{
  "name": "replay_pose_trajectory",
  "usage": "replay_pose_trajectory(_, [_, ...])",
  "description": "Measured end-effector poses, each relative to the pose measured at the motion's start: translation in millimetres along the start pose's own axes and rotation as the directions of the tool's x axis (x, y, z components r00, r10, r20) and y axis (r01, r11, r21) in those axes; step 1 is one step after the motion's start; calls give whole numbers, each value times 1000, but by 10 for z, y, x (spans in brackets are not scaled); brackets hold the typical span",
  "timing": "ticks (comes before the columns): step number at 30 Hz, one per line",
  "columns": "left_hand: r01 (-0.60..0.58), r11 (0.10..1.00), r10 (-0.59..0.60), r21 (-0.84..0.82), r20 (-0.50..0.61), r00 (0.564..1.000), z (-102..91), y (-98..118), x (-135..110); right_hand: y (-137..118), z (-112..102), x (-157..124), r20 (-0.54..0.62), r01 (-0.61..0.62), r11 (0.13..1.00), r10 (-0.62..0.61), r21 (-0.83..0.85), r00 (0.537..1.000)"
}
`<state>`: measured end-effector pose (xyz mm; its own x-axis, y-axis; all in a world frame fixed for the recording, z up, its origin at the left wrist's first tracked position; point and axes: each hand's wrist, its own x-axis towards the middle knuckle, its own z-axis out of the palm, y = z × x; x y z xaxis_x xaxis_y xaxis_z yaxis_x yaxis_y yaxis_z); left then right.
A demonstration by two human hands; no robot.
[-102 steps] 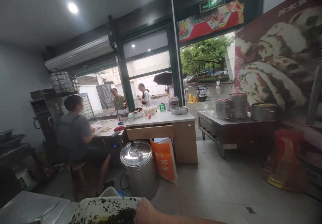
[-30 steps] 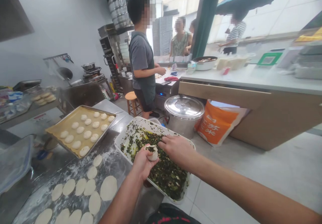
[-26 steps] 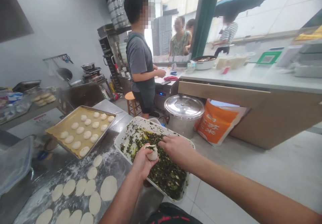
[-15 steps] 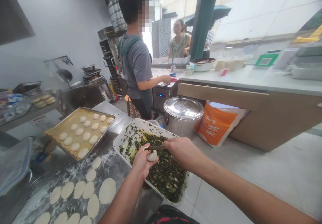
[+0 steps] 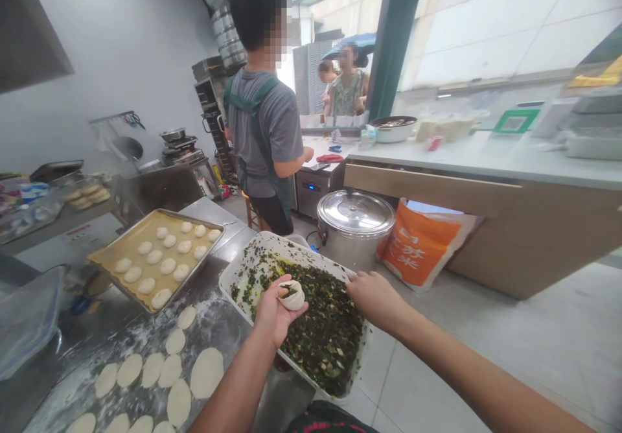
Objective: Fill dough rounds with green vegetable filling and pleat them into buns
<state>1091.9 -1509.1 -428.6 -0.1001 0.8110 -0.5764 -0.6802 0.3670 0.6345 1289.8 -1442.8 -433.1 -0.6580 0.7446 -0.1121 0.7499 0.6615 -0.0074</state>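
My left hand [image 5: 275, 313] is closed around a cupped dough wrapper [image 5: 293, 297], its top open on dark green filling. It is held above the left part of a white tub [image 5: 233, 293] of chopped green filling [image 5: 321, 336]. My right hand [image 5: 373, 295] is over the tub's right rim, its fingers curled. Whatever they hold, if anything, is hidden. Several flat dough rounds [image 5: 207, 373] lie on the floured steel table [image 5: 233, 329] to the left. Beyond them is a lined tray [image 5: 109, 258] with several shaped buns [image 5: 168, 266].
A co-worker [image 5: 265, 122] in a grey shirt stands ahead by the counter [image 5: 466, 157]. A lidded steel pot [image 5: 357, 212] and an orange bag [image 5: 420, 245] stand beyond the tub. People [image 5: 347, 89] are outside the window. A plastic container [image 5: 29, 323] is at far left.
My right hand has moved right, away from the wrapper, and the flat-bladed tool it held there no longer shows. My left hand stays nearly in place. The co-worker's arm has drawn back.
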Motion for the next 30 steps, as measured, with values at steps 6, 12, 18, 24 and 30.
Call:
replay_pose_trajectory(6, [1,1000,-2,31,43,999,85,-28,-50,-70,-161,44,-128,114,944,-77,309,989])
replay_pose_trajectory(12, [-22,992,9,122,112,994,186,-65,-120,-245,-375,134,-154,138,708,-42,693,987])
replay_pose_trajectory(18, [-75,968,46,238,126,991,250,-81,-142,-332,-358,152,-178,130,669,4,732,984])
replay_pose_trajectory(24, [-20,969,0,247,79,997,275,-142,-107,-352,-360,102,-167,95,686,39,721,985])
replay_pose_trajectory(30, [-18,976,2,217,74,997,200,-221,-57,-397,-364,18,-162,52,751,73,658,984])
